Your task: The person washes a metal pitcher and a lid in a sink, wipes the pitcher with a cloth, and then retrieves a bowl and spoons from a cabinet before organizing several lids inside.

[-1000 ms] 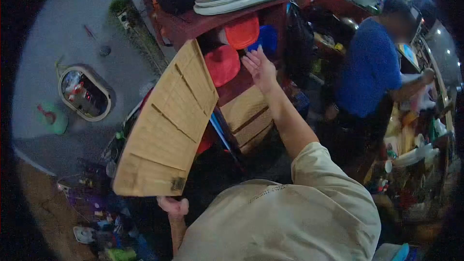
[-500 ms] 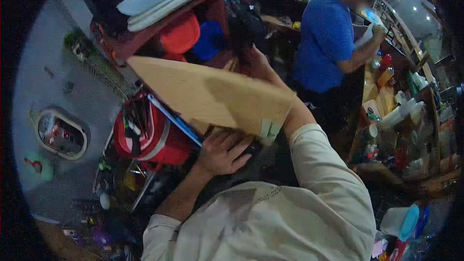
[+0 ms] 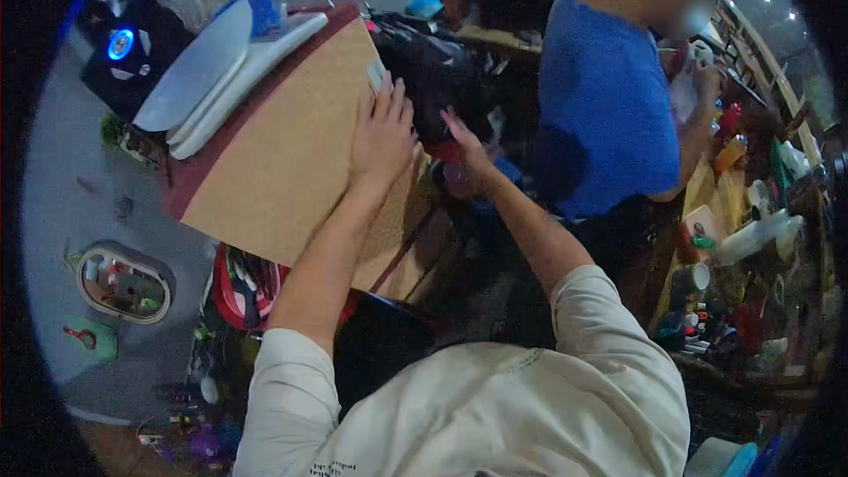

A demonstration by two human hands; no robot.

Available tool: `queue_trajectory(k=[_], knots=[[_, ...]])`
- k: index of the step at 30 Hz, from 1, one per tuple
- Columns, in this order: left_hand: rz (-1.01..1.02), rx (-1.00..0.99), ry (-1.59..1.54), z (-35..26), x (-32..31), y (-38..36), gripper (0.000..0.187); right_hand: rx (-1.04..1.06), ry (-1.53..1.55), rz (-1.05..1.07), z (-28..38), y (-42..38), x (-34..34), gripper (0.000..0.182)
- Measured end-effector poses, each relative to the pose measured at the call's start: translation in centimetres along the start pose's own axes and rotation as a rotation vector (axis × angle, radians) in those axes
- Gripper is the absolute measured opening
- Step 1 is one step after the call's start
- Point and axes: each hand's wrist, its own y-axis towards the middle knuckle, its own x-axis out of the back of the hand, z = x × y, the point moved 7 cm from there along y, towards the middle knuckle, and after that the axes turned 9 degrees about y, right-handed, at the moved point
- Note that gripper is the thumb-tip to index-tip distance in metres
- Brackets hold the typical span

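A large tan board (image 3: 274, 155), which looks like cardboard or thin wood, stands against the front of a maroon shelf unit (image 3: 349, 18). My left hand (image 3: 384, 137) lies on its right part with the fingers stretched out, by a pale strip of tape near the edge. Right of the board is my right hand (image 3: 473, 159); its fingers look apart, though the lower ones are dark and blurred. It appears to hold nothing. Below my left hand, more tan surface (image 3: 406, 243) shows beneath the board.
White basins (image 3: 208, 71) rest on the shelf unit. Dark bags (image 3: 433, 79) hang beside it. A person in a blue shirt (image 3: 605, 106) stands at right, by a cluttered counter (image 3: 667, 296). A red container (image 3: 234, 291) is at lower left, near an oval mirror (image 3: 124, 283) on the wall.
The board has turned from a tilted position to lie across the shelf front. My left hand moved up from below onto its face. My right hand came off its far side.
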Motion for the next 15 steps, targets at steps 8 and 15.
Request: queue_trajectory(k=[8, 15], knots=[[0.359, -0.028, 0.207, 0.9, -1.4, 1.8, 0.049, 0.397, -1.088, 0.015, -8.2, -1.5, 2.8, 0.064], [0.223, -0.223, 0.163, 0.7, -2.2, -0.5, 0.057, 0.295, -1.034, -0.062, -7.8, -0.4, 2.1, 0.067]])
